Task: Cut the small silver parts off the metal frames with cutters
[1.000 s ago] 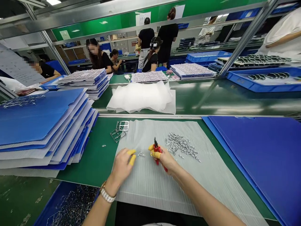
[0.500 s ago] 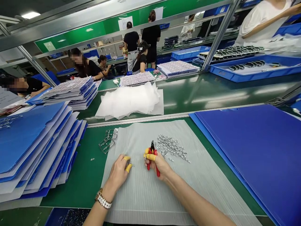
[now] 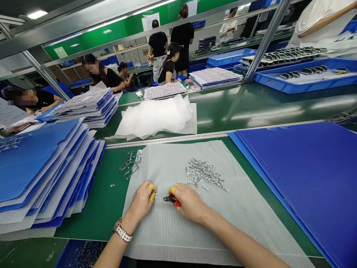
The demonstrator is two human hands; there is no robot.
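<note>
My left hand point(image 3: 138, 201) wears yellow finger cots and pinches a small metal piece point(image 3: 154, 194) between its fingertips. My right hand point(image 3: 189, 203) grips red-handled side cutters point(image 3: 173, 201), their steel jaws pointing left toward that piece and a little apart from it. Just beyond my right hand lies a loose pile of small silver metal parts point(image 3: 204, 173) on a pale grey foam sheet point(image 3: 167, 232). Left of the sheet's far corner rests a cut metal frame point(image 3: 129, 164).
Stacked blue corrugated boards point(image 3: 47, 163) rise on the left, and a flat blue board point(image 3: 290, 178) lies on the right. White foam sheets point(image 3: 153, 117) lie beyond the bench rail. A blue bin of metal scrap point(image 3: 83, 255) sits below the front edge. Co-workers point(image 3: 167, 65) sit and stand farther back.
The side cutters have swung from standing upright to lying nearly level, jaws pointing left at the left hand's piece. The whole view has also shifted slightly.
</note>
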